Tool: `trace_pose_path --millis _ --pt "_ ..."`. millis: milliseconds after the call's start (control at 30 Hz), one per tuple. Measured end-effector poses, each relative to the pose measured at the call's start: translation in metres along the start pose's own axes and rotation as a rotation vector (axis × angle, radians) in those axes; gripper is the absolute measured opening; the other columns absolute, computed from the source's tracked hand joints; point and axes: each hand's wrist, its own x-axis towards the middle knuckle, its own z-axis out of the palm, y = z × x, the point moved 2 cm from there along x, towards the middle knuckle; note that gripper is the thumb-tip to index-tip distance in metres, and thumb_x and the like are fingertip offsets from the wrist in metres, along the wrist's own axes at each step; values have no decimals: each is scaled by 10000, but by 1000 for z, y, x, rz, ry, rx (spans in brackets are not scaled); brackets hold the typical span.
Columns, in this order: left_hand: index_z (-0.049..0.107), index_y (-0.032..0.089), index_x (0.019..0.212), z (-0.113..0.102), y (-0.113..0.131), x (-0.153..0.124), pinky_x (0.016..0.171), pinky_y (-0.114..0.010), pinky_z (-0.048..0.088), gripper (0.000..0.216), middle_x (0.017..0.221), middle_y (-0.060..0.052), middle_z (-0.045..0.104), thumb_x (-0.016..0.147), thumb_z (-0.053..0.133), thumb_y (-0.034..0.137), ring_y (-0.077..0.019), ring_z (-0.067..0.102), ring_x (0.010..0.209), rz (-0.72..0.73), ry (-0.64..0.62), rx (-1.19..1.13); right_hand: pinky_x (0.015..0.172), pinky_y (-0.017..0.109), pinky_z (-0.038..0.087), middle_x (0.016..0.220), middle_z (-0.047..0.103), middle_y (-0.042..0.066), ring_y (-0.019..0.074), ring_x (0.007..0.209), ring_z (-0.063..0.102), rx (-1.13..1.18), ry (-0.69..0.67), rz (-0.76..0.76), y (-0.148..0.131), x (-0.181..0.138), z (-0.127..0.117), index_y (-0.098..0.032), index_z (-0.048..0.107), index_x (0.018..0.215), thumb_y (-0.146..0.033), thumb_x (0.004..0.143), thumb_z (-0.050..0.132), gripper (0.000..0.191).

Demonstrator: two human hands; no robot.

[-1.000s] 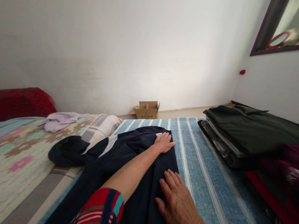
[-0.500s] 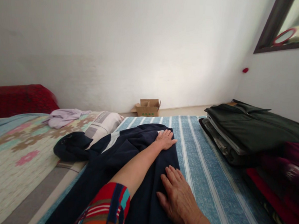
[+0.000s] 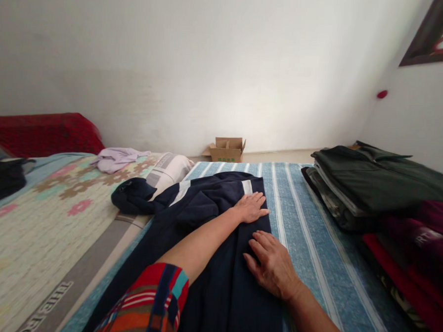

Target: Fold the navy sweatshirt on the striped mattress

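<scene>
A dark navy garment [image 3: 209, 264] with a white stripe lies spread along a blue striped bedsheet [image 3: 313, 250]. My left hand [image 3: 252, 207] rests flat on its far right part, palm down, fingers apart. Closer to me, my right hand [image 3: 272, 264] presses flat on the garment's right edge, fingers spread. Neither hand grips the cloth. One navy sleeve or hood bunches at the left [image 3: 132, 198] over a floral quilt.
A stack of folded dark green clothes [image 3: 372, 186] sits at the right, with maroon and red folded items [image 3: 417, 255] nearer. A floral quilt [image 3: 36, 225], a pillow [image 3: 169, 170], lilac cloth [image 3: 116, 159] and a red blanket [image 3: 45, 134] lie left. A cardboard box [image 3: 227, 149] stands by the wall.
My view has swung left and my head has drawn back. My right hand slid forward along the garment's edge, closer to my left hand, which stays flat on the cloth.
</scene>
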Motion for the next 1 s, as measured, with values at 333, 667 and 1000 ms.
trace_pose_path --millis 333,667,1000 --pt "350 175 1378 1 17 -39 1099 -438 160 583 1511 -99 251 925 224 520 -228 179 1392 6 38 26 853 339 453 866 591 68 202 889 551 -56 -95 5 0 0 -5 -165 609 817 -252 875 514 141" --pt "437 189 1303 -3 36 -70 1123 -431 90 479 1499 -84 285 928 284 444 -221 161 1396 -13 152 -16 865 368 471 968 614 94 225 957 566 -72 -155 24 -29 -17 -33 -162 606 899 -271 895 477 169" --pt "253 144 1433 17 55 -115 1122 -438 128 697 1533 -113 165 900 223 592 -231 75 1415 -110 19 -162 1019 517 371 1385 410 226 359 1301 349 -32 -278 124 -80 -75 -15 -64 497 1306 -593 851 466 699"
